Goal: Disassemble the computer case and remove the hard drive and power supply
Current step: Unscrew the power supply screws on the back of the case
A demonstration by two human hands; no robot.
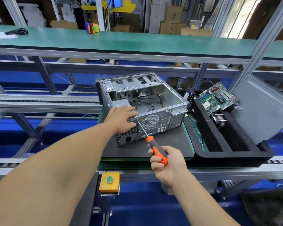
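Note:
An open grey computer case [167, 101] lies on its side on a black foam mat [162, 144], its back panel facing me. The power supply [121, 104] sits in the case's near-left corner, with loose cables beside it. My left hand [122, 118] rests flat on the case's rear top edge over the power supply, fingers spread. My right hand [166, 162] grips the orange-and-black handle of a screwdriver [153, 147]. Its tip touches a screw at the top of the back panel, beside the round fan grille [150, 121]. I cannot make out the hard drive.
A black foam tray [235, 154] at the right holds a motherboard [217, 97] and a heatsink. A grey side panel [265, 108] leans behind it. A yellow box with a green button [109, 181] sits on the near rail. A green conveyor shelf [137, 41] runs above.

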